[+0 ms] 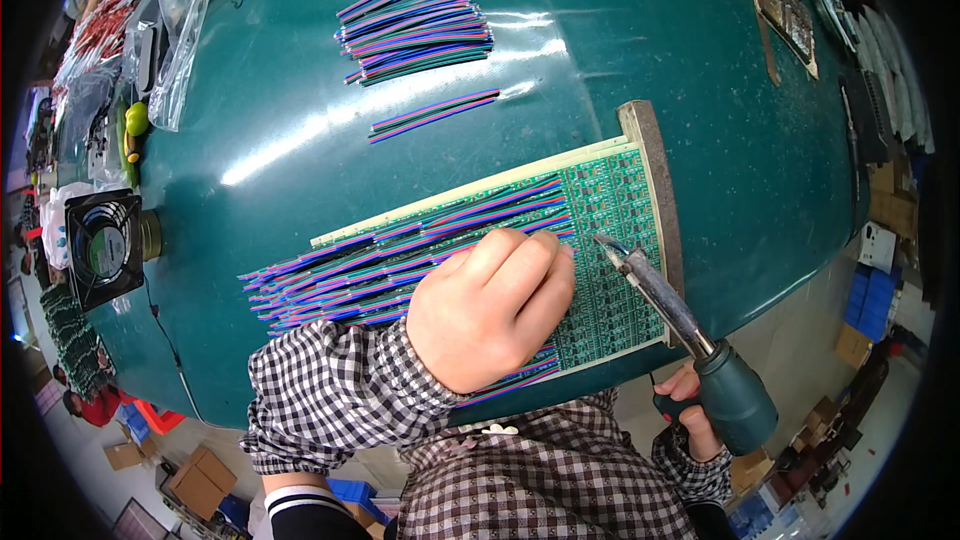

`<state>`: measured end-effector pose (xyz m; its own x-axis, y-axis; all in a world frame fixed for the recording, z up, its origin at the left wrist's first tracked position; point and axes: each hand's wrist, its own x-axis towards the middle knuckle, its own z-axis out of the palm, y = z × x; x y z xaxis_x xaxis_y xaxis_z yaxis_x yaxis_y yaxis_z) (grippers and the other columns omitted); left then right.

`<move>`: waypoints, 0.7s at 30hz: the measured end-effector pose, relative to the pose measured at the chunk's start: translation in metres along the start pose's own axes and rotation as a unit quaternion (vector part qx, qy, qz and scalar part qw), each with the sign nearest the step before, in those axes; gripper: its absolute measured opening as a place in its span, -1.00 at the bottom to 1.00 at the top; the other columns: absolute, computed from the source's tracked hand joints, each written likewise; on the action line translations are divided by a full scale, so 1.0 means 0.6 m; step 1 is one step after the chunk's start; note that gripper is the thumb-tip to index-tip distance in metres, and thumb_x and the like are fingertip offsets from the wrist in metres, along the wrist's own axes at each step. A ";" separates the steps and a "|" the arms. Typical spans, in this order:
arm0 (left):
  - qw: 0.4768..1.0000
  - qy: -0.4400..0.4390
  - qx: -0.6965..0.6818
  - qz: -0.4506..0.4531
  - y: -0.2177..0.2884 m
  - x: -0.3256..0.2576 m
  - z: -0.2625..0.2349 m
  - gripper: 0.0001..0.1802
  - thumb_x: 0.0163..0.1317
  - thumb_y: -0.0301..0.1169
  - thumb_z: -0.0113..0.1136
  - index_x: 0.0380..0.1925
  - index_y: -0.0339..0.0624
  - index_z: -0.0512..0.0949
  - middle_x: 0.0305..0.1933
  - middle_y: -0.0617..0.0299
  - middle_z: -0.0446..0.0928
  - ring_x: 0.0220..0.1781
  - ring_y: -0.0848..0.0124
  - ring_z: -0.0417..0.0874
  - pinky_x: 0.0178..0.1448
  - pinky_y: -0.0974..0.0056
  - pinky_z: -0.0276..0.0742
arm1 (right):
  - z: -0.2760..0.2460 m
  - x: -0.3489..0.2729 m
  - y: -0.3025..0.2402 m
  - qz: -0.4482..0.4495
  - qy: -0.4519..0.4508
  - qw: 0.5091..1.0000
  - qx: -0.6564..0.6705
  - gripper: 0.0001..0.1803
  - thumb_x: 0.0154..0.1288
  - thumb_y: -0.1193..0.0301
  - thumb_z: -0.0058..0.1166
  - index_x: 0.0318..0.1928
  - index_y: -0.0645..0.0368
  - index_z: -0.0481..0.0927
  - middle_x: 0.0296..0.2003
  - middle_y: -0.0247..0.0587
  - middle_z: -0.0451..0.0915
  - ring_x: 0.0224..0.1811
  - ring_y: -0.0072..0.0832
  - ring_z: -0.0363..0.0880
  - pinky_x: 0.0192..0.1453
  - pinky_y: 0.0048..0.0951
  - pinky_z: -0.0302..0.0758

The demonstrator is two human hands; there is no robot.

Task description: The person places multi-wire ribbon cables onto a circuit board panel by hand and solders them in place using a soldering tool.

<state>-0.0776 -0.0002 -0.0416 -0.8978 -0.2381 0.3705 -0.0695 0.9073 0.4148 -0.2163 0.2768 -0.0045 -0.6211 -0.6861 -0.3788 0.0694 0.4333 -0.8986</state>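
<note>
Checked apron (540,475) is closest to the camera, on the near side of the green circuit board panel (610,190), so I'll use that panel as the landmark. It sits on a dark green tabletop (740,170), set at a slant, with a grey-brown bar (655,210) along its right end.

Striped wires (480,208) in blue, pink, black and green lie in rows across the panel's left part, with their far ends sticking out past its left end. On top of them is the left hand (490,310), fingers bent and bunched together, coming out of a black-and-white checked sleeve (350,390). Fingertips are tucked out of sight, so I can't tell if it's pinching a wire or just pressing down.

Right hand (690,405) is off the panel's near right corner, fingers curled round the grip of a soldering tool (735,395) with a fat green body. Its metal tip reaches over the panel's bare part, just beside the wire ends; can't tell if it's actually touching.

Beyond the panel there's a small set of loose wires (435,115), then a bigger pile (415,35) further out. Well left of the panel stands a black fan (103,250).
</note>
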 end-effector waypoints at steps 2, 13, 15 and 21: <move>1.000 0.007 0.009 0.014 -0.002 -0.002 0.004 -0.62 -0.01 -0.42 0.23 -0.14 -0.31 0.62 -0.11 0.14 0.54 -0.17 0.32 0.59 -0.22 0.32 0.59 | 0.003 0.006 -0.002 -0.031 0.019 0.999 0.004 -0.43 0.17 0.03 0.51 -0.17 0.33 0.66 -0.38 -0.19 0.75 -0.32 -0.31 0.79 -0.14 -0.28 0.68; 0.999 0.018 0.038 0.008 0.010 -0.007 0.005 -0.57 -0.09 -0.49 0.29 -0.12 -0.41 0.69 -0.15 0.11 0.61 -0.19 0.29 0.67 -0.18 0.28 0.66 | -0.006 -0.007 0.006 0.012 -0.026 0.998 0.057 -0.23 0.29 -0.01 0.36 0.14 0.47 0.45 -0.14 -0.08 0.58 -0.09 -0.28 0.62 0.01 -0.22 0.67; 0.999 0.019 0.035 0.006 0.012 -0.008 0.003 -0.57 -0.09 -0.49 0.29 -0.13 -0.42 0.69 -0.15 0.10 0.61 -0.20 0.29 0.68 -0.17 0.29 0.66 | -0.008 -0.011 0.011 0.009 -0.027 0.998 0.061 -0.22 0.29 0.01 0.36 0.17 0.48 0.43 -0.17 -0.11 0.56 -0.09 -0.27 0.61 0.01 -0.20 0.67; 0.999 0.029 0.044 0.003 0.016 -0.007 0.004 -0.57 -0.12 -0.50 0.30 -0.15 -0.43 0.70 -0.16 0.08 0.62 -0.21 0.29 0.68 -0.17 0.30 0.66 | -0.014 -0.018 0.018 0.012 -0.038 0.999 0.031 -0.18 0.28 0.03 0.39 0.23 0.47 0.39 -0.24 -0.19 0.55 -0.11 -0.28 0.61 0.02 -0.20 0.66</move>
<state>-0.0752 0.0105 -0.0410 -0.8721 -0.2506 0.4204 -0.1047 0.9346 0.3399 -0.2157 0.2940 -0.0084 -0.5587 -0.7191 -0.4133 0.1331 0.4141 -0.9005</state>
